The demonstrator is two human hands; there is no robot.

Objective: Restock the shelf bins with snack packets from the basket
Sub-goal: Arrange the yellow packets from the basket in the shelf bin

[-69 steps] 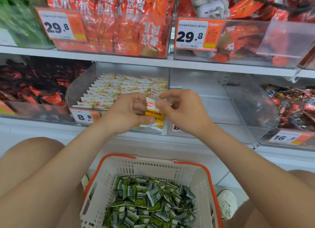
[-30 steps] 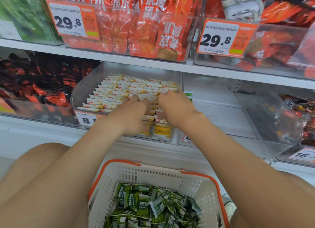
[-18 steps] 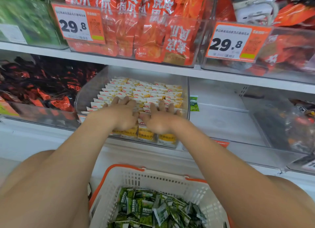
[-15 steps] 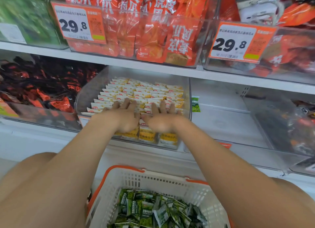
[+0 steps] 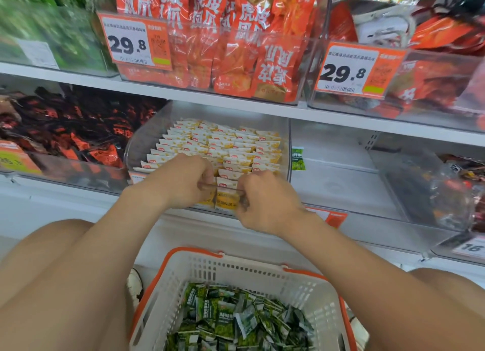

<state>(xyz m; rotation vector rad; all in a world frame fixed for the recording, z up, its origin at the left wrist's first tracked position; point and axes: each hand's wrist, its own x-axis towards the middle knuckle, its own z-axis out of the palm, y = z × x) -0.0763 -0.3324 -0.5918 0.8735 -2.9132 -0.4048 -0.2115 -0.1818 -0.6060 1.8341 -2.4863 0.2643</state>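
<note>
Both arms are reaching over the basket (image 5: 262,274) to the clear bin (image 5: 284,140) on the shelf (image 5: 65,201). The left hand (image 5: 181,182) and the right hand (image 5: 265,201) are sitting near each other at the bin's front wall, each with fingers curling over the rim and clamping it, fingertips hidden among the front yellow-and-white packets (image 5: 223,143), which are standing in neat rows inside. The green packets (image 5: 236,322) are lying in a loose heap in the basket below, between the person's knees. A single green packet (image 5: 298,158) is leaning just right of the bin.
</note>
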